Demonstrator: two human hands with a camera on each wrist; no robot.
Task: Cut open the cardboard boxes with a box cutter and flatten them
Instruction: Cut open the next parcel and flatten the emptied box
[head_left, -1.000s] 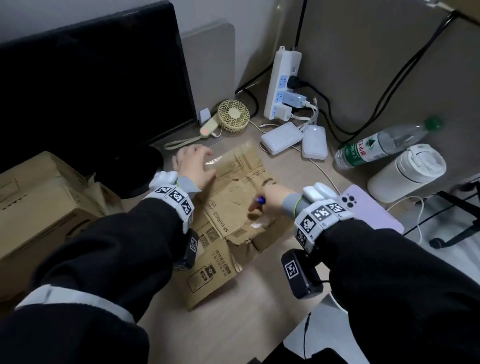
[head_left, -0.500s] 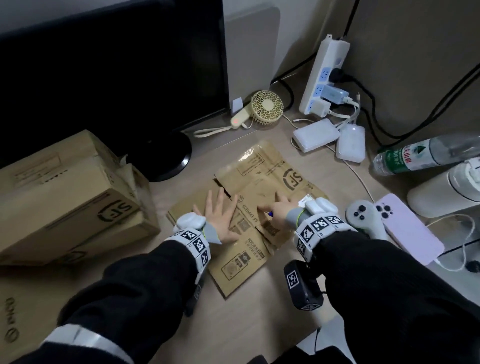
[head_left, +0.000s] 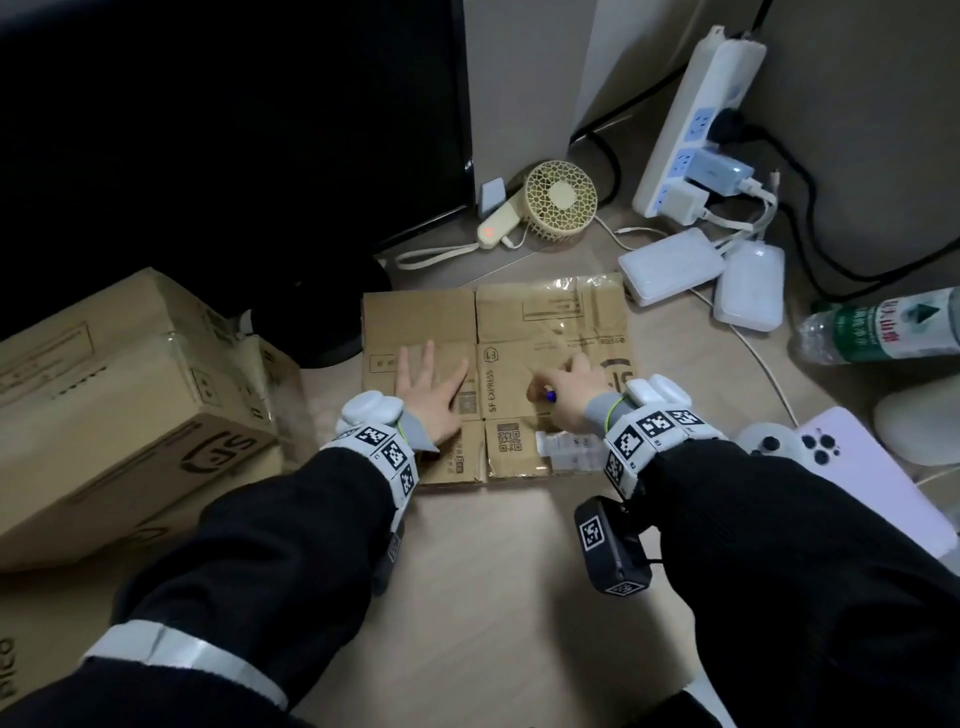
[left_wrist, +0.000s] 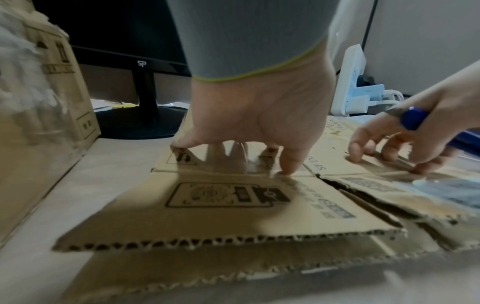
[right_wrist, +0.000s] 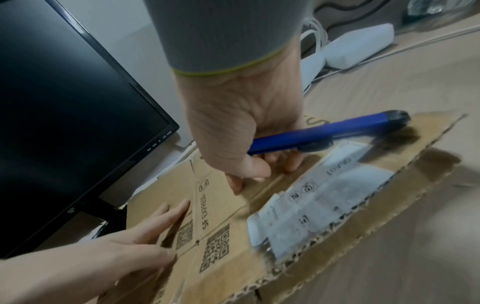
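Flattened box, right-wrist view shows box cutter

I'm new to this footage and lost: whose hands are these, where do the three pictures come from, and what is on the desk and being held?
No machine here: a person works bare-handed, wearing cameras. One picture is from the head, one from each wrist. The left hand presses flat on the flattened cardboard box lying on the desk. The right hand has a blue box cutter in its grip while its fingertips press the cardboard. Another cardboard box, unflattened, sits to the left.
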